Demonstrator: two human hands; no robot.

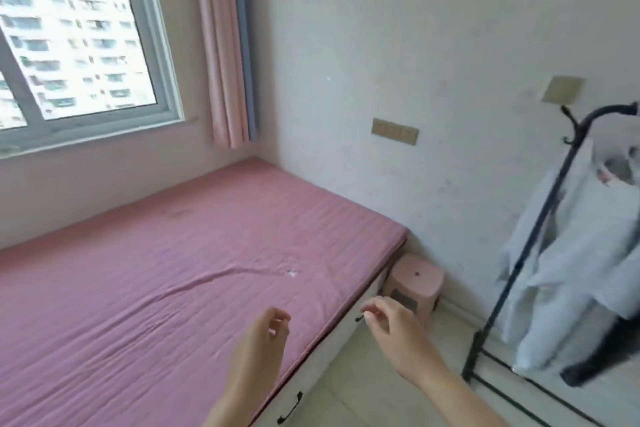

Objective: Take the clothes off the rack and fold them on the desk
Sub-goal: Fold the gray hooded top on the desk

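Note:
A black metal clothes rack (540,229) stands at the right edge of the view. Pale blue-grey clothes (581,253) hang from it, with a dark garment (588,357) low down. My left hand (266,333) hovers over the near edge of the pink mattress (156,270), fingers loosely curled and holding nothing. My right hand (391,326) is raised beside the mattress corner, fingers loosely curled and empty, well to the left of the rack. No desk shows in this view.
A small pink stool (415,282) sits on the floor between the bed corner and the wall. White drawers with black handles (291,409) run under the mattress. A window (69,35) and pink curtain (225,45) are at the back left. Pale floor tiles lie between bed and rack.

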